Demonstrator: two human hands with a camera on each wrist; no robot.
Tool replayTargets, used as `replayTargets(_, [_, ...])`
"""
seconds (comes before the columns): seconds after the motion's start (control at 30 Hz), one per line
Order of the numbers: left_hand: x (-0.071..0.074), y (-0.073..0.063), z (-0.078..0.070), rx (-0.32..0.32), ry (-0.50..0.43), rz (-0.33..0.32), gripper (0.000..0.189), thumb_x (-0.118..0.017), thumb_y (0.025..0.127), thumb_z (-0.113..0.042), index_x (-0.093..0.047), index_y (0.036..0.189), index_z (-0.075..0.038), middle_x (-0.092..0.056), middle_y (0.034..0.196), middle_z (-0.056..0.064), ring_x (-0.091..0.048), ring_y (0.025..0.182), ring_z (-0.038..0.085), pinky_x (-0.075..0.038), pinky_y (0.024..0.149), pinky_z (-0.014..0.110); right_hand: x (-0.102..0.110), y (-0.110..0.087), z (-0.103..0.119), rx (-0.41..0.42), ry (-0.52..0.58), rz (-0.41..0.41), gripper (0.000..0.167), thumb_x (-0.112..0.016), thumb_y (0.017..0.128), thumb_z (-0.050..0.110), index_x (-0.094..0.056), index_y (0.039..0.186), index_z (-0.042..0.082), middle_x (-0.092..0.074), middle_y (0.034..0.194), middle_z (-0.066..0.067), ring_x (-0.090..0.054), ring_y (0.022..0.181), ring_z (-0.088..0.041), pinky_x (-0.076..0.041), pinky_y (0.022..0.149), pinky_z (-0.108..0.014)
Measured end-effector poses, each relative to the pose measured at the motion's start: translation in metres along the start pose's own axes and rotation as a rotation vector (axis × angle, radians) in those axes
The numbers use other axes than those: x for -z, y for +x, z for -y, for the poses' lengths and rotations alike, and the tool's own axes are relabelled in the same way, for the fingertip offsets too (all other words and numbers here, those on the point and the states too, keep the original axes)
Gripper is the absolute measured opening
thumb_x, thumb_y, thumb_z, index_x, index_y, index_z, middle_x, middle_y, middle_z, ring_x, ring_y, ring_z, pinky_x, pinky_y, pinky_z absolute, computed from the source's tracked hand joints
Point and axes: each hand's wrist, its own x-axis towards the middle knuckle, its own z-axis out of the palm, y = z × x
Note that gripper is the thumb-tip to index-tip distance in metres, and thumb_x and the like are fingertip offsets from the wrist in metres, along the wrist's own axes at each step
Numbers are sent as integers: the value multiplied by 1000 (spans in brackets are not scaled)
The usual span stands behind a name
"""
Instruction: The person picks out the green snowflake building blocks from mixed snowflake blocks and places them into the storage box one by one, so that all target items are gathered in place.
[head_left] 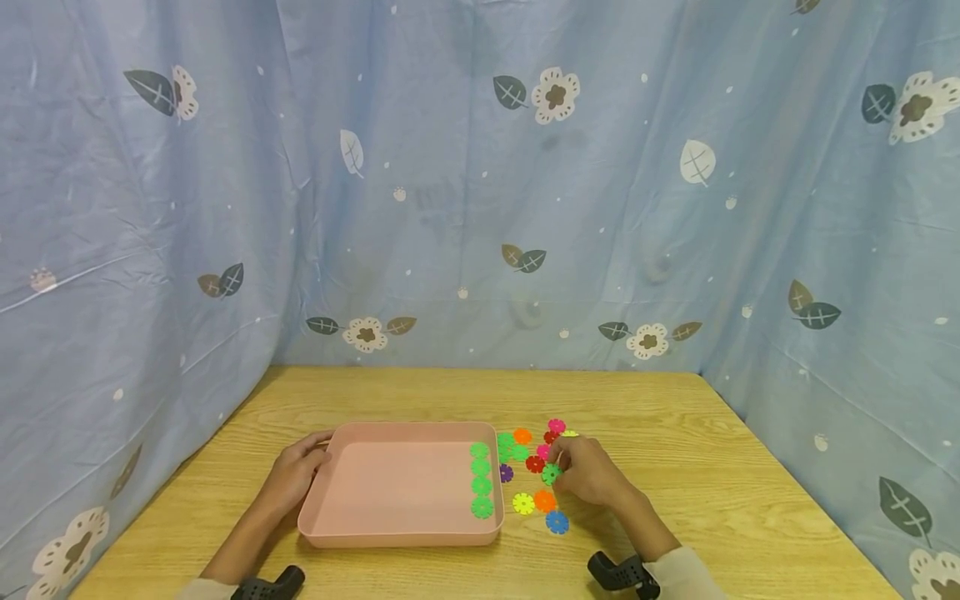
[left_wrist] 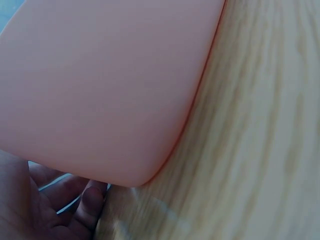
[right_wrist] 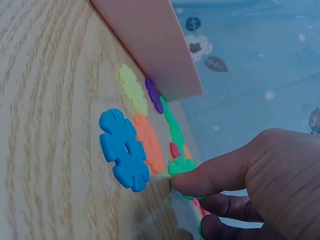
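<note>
A pink rectangular tray (head_left: pixel 405 540) lies on the table, with several green flower-shaped plastic discs (head_left: pixel 482 485) in a column along its inner right side. My left hand (head_left: pixel 291 473) holds the tray's left rim. In the left wrist view, the fingers (left_wrist: pixel 90 202) curl beside the tray's outer wall (left_wrist: pixel 115 95). Right of the tray, my right hand (head_left: pixel 591 472) pinches a green flower-shaped disc (head_left: pixel 551 474) between thumb and fingers. The right wrist view shows the thumb on this green disc (right_wrist: pixel 182 166), with the other fingers partly hidden behind it.
Loose discs lie around the right hand: blue (head_left: pixel 557 522), orange (head_left: pixel 545 501), yellow (head_left: pixel 523 503), purple (head_left: pixel 506 473), red (head_left: pixel 535 464), pink (head_left: pixel 557 426) and several green (head_left: pixel 506 443). A blue floral curtain (head_left: pixel 465 183) hangs behind and beside the wooden table (head_left: pixel 675 417).
</note>
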Motion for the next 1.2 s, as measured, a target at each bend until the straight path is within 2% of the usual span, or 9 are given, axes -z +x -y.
replayTargets(0.17, [0,0,0,-2,3,1,45,-44,107,-14,-46,149,0,-53,144,27,-61,120,38,-54,86,30,0,1,-3,31,-8,0,24,-76,71,-8,-65,85,8,-56,77,1,-51,72,-17,-45,61,-28])
replayTargets(0.3, [-1,0,1,-3,-1,0,45,-44,107,-14,-46,149,0,-53,144,27,-61,120,38,-54,86,30,2,1,-2,32,-1,4,19,-73,79,-6,-62,84,8,-55,78,2,-50,74,-16,-43,64,-27])
replayTargets(0.53, [-2,0,0,-1,-8,0,45,-45,106,-15,-47,149,0,-56,140,27,-64,114,35,-54,83,30,8,1,10,15,90,1,10,-68,89,-3,-62,87,6,-51,75,0,-46,69,-15,-39,60,-25])
replayTargets(0.73, [1,-1,0,-5,-8,-1,45,-45,106,-15,-47,149,0,-59,137,28,-66,110,33,-55,80,30,8,7,22,30,179,-11,6,-68,90,-2,-65,93,2,-53,76,-1,-47,69,-14,-41,61,-24])
replayTargets(1.03, [2,0,3,-8,-9,-1,46,-45,107,-16,-47,149,1,-58,137,28,-66,110,32,-55,80,30,3,14,45,91,280,-9,11,-69,88,-5,-67,99,-3,-61,84,-5,-57,72,-16,-51,64,-25])
replayTargets(1.2, [0,1,2,-15,-7,2,45,-44,106,-14,-47,148,2,-58,137,28,-65,112,34,-55,81,29,-4,14,53,105,351,20,12,-66,89,-6,-67,101,-5,-61,81,-7,-60,68,-27,-52,57,-27])
